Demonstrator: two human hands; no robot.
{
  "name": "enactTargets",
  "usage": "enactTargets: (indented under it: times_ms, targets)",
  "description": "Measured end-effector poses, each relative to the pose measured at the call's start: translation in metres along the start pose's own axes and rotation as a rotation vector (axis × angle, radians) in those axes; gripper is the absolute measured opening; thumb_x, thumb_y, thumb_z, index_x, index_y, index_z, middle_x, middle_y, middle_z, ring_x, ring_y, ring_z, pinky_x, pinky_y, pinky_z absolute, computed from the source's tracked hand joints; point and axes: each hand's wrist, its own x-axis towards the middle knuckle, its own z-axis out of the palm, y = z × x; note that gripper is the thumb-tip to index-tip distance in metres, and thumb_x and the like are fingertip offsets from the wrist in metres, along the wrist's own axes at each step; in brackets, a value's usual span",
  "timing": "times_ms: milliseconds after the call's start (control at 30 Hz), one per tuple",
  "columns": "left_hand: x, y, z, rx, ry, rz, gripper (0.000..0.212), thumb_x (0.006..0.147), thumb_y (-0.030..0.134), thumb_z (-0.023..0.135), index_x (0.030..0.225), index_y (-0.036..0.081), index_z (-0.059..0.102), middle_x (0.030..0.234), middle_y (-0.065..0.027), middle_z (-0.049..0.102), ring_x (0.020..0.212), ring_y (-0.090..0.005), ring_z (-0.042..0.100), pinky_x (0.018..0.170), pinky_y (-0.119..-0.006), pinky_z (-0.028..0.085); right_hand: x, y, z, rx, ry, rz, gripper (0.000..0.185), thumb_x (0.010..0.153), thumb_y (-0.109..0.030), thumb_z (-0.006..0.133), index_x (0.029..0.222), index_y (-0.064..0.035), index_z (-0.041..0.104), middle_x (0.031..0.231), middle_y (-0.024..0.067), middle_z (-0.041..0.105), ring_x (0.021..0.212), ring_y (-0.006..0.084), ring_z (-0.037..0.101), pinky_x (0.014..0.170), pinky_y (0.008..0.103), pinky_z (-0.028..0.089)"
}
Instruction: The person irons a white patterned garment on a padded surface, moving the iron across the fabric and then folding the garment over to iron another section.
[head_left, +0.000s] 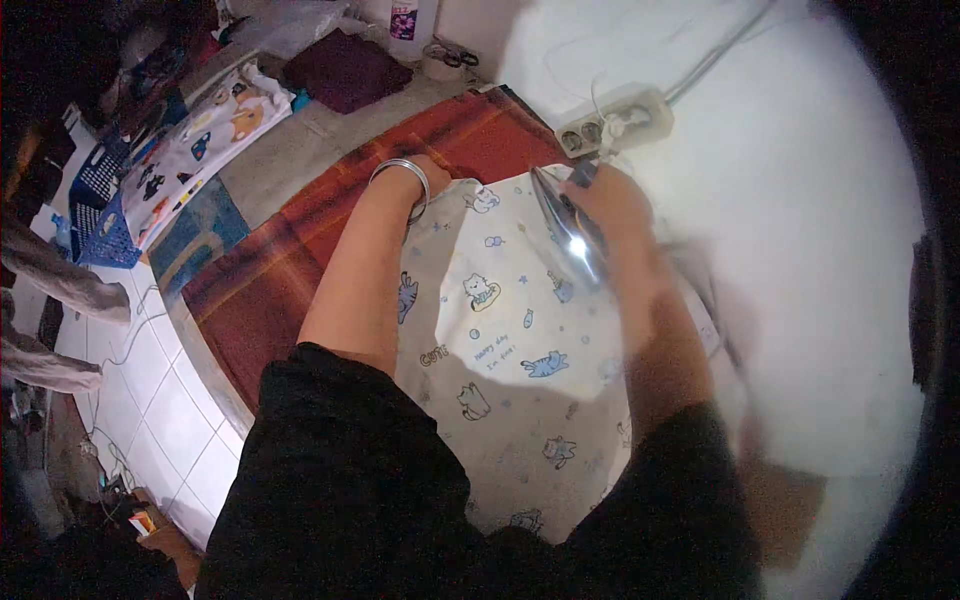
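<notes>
A white fabric piece printed with blue and grey cats (491, 330) lies spread out before me, lit in the middle and shaded lower down. My right hand (611, 199) grips the handle of a clothes iron (574, 232), whose shiny side reflects a bright light. The iron rests tilted over the fabric's upper right part. At the fabric's upper left edge is my left hand (431, 174), with metal bangles on the wrist. Its fingertips are hidden, so whether they pinch the edge or only touch it does not show.
A red-orange checked cloth (300, 247) lies beneath the fabric. Just beyond the iron is a power strip (619, 124) with cords, against a white surface. A dark maroon folded cloth (349, 69), scissors (450, 56), printed cloth (206, 142) and blue plastic basket (112, 229) lie further off.
</notes>
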Motion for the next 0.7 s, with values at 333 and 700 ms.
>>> enactTargets:
  times_ms: [333, 700]
  targets:
    - [-0.025, 0.013, -0.018, 0.104, 0.033, 0.124, 0.035, 0.092, 0.025, 0.044, 0.109, 0.005, 0.068, 0.111, -0.0185, 0.066, 0.103, -0.0339, 0.065, 0.088, -0.043, 0.051, 0.026, 0.012, 0.019, -0.024, 0.08, 0.076, 0.054, 0.078, -0.05, 0.068, 0.112, -0.0071, 0.066, 0.114, 0.0143, 0.066, 0.108, 0.0314, 0.063, 0.089, 0.0457, 0.05]
    - [0.003, 0.004, -0.001, -0.011, 0.045, 0.01, 0.037, 0.092, 0.026, 0.044, 0.111, 0.005, 0.067, 0.115, -0.019, 0.064, 0.107, -0.0359, 0.063, 0.091, -0.043, 0.05, -0.076, 0.015, -0.015, 0.022, -0.144, -0.178, 0.058, 0.074, -0.055, 0.067, 0.103, -0.0052, 0.067, 0.103, 0.0192, 0.067, 0.097, 0.034, 0.065, 0.086, 0.0432, 0.05]
